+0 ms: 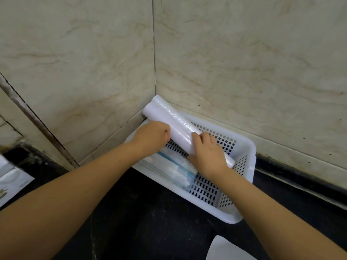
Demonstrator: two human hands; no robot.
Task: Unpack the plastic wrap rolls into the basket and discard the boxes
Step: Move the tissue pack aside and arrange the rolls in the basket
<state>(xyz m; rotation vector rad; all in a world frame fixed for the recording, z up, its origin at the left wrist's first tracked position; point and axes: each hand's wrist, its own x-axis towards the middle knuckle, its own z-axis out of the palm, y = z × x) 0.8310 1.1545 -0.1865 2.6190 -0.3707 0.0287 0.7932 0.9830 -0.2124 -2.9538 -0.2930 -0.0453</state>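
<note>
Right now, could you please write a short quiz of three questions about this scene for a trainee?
1. True or false: both hands touch the white roll.
2. Where does the basket stand?
A. in the tiled wall corner
B. on the floor
C. in a sink
3. Fill in: the roll's far end sticks out over the basket's ____.

Key:
1. True: the left hand and the right hand are both on it.
2. A
3. rim
</note>
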